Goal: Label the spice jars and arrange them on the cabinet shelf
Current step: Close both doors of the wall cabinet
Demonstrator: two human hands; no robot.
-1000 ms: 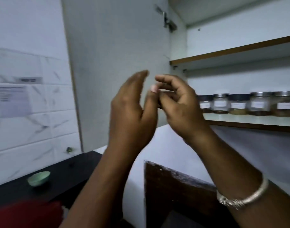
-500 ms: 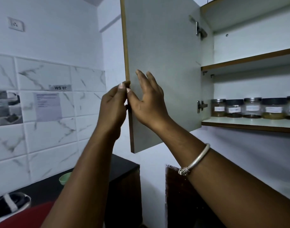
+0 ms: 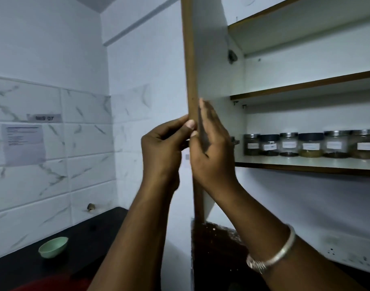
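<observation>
Head: left hand (image 3: pixel 163 148) grips door (image 3: pixel 190 59), right hand (image 3: pixel 214 156) presses.

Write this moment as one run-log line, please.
left hand: grips cabinet door edge | right hand: flat on door inside | spice jars: labelled row on lower shelf

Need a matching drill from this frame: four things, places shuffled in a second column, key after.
Things
1. green bowl
2. spice jars
3. cabinet door
4. paper notice

Places
A. in a row on the lower shelf
B. stuck on the tiled wall
C. edge gripped by the left hand, with the right hand flat on its inner face
D. on the dark counter

Pairs: 1-D, 2-A, 3-C, 4-B
</observation>
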